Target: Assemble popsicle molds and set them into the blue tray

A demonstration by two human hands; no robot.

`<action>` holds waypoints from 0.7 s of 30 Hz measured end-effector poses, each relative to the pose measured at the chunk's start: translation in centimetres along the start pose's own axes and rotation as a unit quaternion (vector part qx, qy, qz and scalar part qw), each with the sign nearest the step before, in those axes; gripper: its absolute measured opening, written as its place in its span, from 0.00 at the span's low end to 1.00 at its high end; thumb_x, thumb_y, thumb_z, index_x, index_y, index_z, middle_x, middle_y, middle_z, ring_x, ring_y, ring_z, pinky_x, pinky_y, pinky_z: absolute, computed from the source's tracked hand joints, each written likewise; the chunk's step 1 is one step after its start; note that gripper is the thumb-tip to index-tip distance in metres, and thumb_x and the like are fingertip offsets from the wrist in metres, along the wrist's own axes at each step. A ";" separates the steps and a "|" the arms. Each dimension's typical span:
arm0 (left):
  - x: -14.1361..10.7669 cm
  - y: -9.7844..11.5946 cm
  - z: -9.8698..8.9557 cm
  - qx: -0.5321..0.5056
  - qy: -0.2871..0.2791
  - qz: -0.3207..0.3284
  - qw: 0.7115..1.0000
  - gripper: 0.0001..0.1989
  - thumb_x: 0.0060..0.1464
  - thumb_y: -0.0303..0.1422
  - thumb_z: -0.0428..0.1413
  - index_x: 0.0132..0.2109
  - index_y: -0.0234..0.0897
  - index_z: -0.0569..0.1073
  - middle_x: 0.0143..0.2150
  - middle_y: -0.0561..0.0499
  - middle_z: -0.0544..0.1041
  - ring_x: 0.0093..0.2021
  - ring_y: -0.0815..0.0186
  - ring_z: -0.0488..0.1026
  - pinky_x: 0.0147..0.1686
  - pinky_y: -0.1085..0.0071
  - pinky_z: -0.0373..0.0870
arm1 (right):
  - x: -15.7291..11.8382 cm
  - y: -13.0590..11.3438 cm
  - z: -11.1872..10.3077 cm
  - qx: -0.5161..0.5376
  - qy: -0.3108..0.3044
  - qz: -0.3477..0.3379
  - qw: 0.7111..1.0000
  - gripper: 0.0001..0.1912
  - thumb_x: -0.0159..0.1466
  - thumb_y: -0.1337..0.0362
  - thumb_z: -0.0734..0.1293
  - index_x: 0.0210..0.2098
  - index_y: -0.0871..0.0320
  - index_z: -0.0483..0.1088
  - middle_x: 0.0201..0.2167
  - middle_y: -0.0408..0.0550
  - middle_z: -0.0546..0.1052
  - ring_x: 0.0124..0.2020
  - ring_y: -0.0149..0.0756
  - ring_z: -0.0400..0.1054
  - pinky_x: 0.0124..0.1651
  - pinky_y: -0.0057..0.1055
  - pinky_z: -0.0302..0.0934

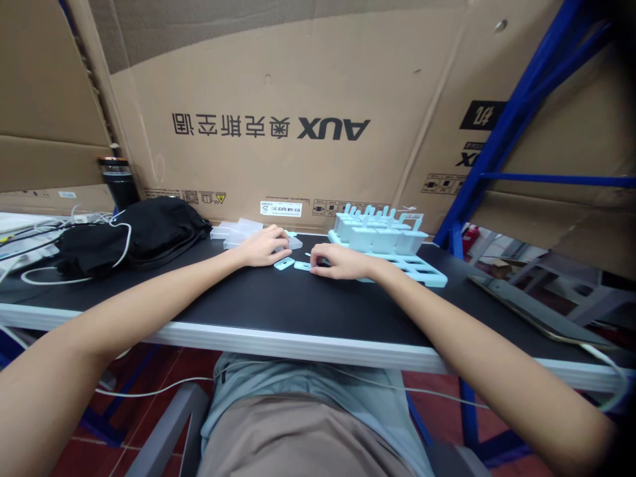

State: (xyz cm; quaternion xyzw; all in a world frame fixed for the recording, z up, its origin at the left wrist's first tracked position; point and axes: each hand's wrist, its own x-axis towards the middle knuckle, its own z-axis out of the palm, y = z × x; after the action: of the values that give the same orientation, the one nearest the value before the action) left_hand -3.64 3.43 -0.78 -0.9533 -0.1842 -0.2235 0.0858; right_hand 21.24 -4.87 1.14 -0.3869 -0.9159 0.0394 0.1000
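My left hand (268, 246) rests low over the table, its fingers bent and thumb apart, with no object visible in its grasp. Just beyond its thumb lies a small light-blue slotted ice-pop lid (285, 264). My right hand (338, 262) has fingers and thumb closed on the end of another light-blue lid (302, 266), which is near the tabletop. Clear plastic ice-pop moulds (236, 232) lie behind my left hand, partly covered by it. Beyond my right hand stands a light-blue rack (422, 270) with several filled-in mould slots, sticks pointing up.
A black cloth bag (144, 232) and white cables (126, 248) occupy the left, near a dark bottle (119, 182). A phone-like flat device (536, 310) with a cable lies at the right. Cardboard (268, 159) walls the back; a blue metal frame (491, 146) rises at right.
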 end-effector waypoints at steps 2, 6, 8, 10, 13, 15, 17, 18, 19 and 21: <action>0.0 0.4 -0.3 -0.045 0.001 -0.002 0.999 0.17 0.63 0.43 0.46 0.42 0.39 0.75 0.46 0.45 0.73 0.50 0.58 0.66 0.53 0.60 0.63 | -0.1 -0.1 -0.1 0.024 0.007 0.024 0.999 0.15 0.63 0.55 0.63 0.43 0.59 0.69 0.38 0.51 0.75 0.36 0.36 0.67 0.39 0.32 0.60; 0.0 1.4 -0.9 -0.148 -0.028 0.037 0.988 0.14 0.60 0.43 0.52 0.42 0.39 0.75 0.42 0.48 0.75 0.43 0.62 0.71 0.48 0.63 0.67 | -0.2 0.6 -0.1 0.005 0.045 0.057 0.997 0.16 0.65 0.56 0.61 0.47 0.60 0.68 0.38 0.52 0.76 0.36 0.36 0.68 0.39 0.32 0.61; 0.1 1.9 -0.8 -0.168 -0.054 0.059 0.982 0.13 0.59 0.42 0.54 0.41 0.39 0.76 0.39 0.48 0.76 0.41 0.63 0.72 0.45 0.65 0.68 | -0.2 1.2 0.0 -0.028 0.048 0.067 0.996 0.14 0.65 0.58 0.61 0.45 0.60 0.69 0.38 0.52 0.76 0.37 0.37 0.68 0.40 0.33 0.61; 0.4 2.1 -0.7 -0.159 -0.065 0.074 0.982 0.12 0.59 0.41 0.53 0.40 0.39 0.77 0.39 0.48 0.77 0.42 0.63 0.72 0.46 0.65 0.67 | -0.3 1.6 0.1 -0.053 0.037 0.077 0.995 0.13 0.64 0.60 0.61 0.44 0.60 0.70 0.39 0.53 0.76 0.38 0.38 0.68 0.40 0.33 0.60; 0.8 1.0 -0.9 -0.105 -0.015 0.044 0.993 0.12 0.60 0.38 0.50 0.39 0.39 0.77 0.40 0.48 0.77 0.45 0.61 0.71 0.49 0.64 0.66 | -0.2 1.6 0.1 -0.067 0.047 0.082 0.993 0.14 0.65 0.60 0.59 0.44 0.60 0.71 0.42 0.55 0.76 0.42 0.41 0.68 0.44 0.36 0.60; 0.6 -1.0 -1.7 -0.072 0.038 -0.007 0.997 0.11 0.58 0.36 0.49 0.38 0.39 0.76 0.40 0.48 0.77 0.45 0.61 0.71 0.48 0.64 0.66 | -0.1 1.1 0.1 -0.055 0.071 0.071 0.993 0.15 0.67 0.61 0.56 0.46 0.59 0.70 0.46 0.54 0.75 0.46 0.42 0.67 0.48 0.37 0.59; -0.4 -3.9 -2.9 -0.058 0.073 -0.066 0.993 0.10 0.54 0.34 0.51 0.36 0.38 0.75 0.38 0.49 0.77 0.41 0.63 0.71 0.45 0.66 0.66 | 0.0 0.5 0.2 -0.038 0.076 0.055 0.995 0.17 0.68 0.59 0.55 0.48 0.57 0.70 0.46 0.53 0.75 0.47 0.41 0.67 0.49 0.36 0.58; -1.2 -5.4 -3.7 -0.052 0.074 -0.104 0.991 0.10 0.51 0.34 0.51 0.34 0.37 0.75 0.35 0.50 0.76 0.37 0.64 0.71 0.41 0.67 0.67 | 0.1 0.2 0.2 -0.035 0.067 0.047 0.996 0.17 0.68 0.57 0.55 0.47 0.57 0.70 0.45 0.52 0.75 0.45 0.40 0.67 0.47 0.36 0.58; -2.2 -6.9 -4.4 -0.038 0.066 -0.132 0.988 0.10 0.49 0.35 0.51 0.33 0.37 0.75 0.32 0.50 0.75 0.34 0.65 0.70 0.38 0.68 0.66 | 0.1 -0.1 0.3 -0.037 0.054 0.039 0.997 0.17 0.68 0.55 0.56 0.46 0.57 0.70 0.42 0.52 0.75 0.43 0.40 0.67 0.45 0.35 0.58; -4.2 -9.2 -5.7 -0.009 0.011 -0.156 0.988 0.10 0.44 0.36 0.53 0.31 0.37 0.76 0.30 0.52 0.74 0.31 0.66 0.68 0.35 0.70 0.64 | 0.2 -0.4 0.6 -0.053 0.032 0.030 0.998 0.17 0.66 0.52 0.58 0.43 0.57 0.71 0.39 0.52 0.74 0.40 0.39 0.66 0.43 0.34 0.56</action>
State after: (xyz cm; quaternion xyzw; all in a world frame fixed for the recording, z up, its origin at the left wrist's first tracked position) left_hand -12.93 9.13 3.07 -0.9114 -0.3272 -0.2460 0.0430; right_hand 20.70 -4.98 0.69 -0.4200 -0.9010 -0.0187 0.1072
